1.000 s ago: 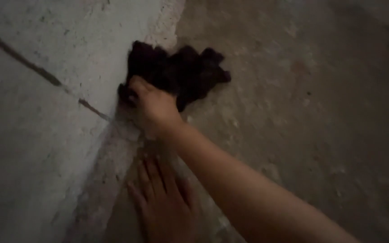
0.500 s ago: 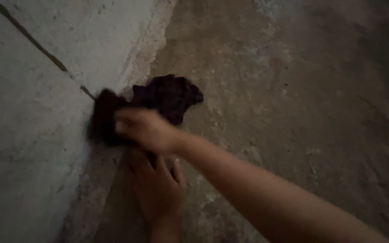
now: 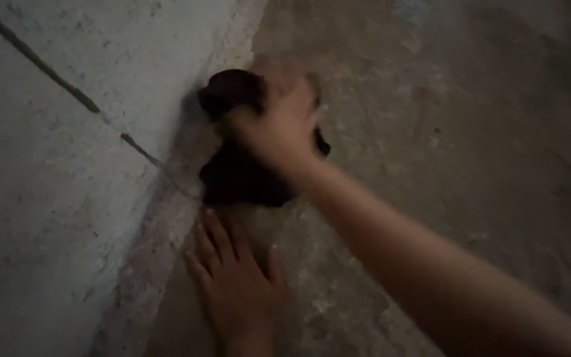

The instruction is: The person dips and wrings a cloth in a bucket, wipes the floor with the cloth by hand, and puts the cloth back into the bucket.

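A dark crumpled rag (image 3: 239, 175) lies on the rough concrete floor (image 3: 444, 132) where it meets the pale wall (image 3: 61, 165). My right hand (image 3: 275, 125), blurred by motion, presses on the rag's upper part and grips it, with my forearm reaching in from the lower right. My left hand (image 3: 236, 284) rests flat on the floor just below the rag, fingers spread and pointing toward the wall's base. It holds nothing.
A thin dark crack (image 3: 67, 86) runs diagonally across the wall toward the floor joint. A worn, lighter strip (image 3: 153, 244) follows the base of the wall. The floor is stained and uneven, and the light is dim.
My right hand has swept the rag away from me along the wall's base, up and to the right. My left hand stayed planted on the floor.
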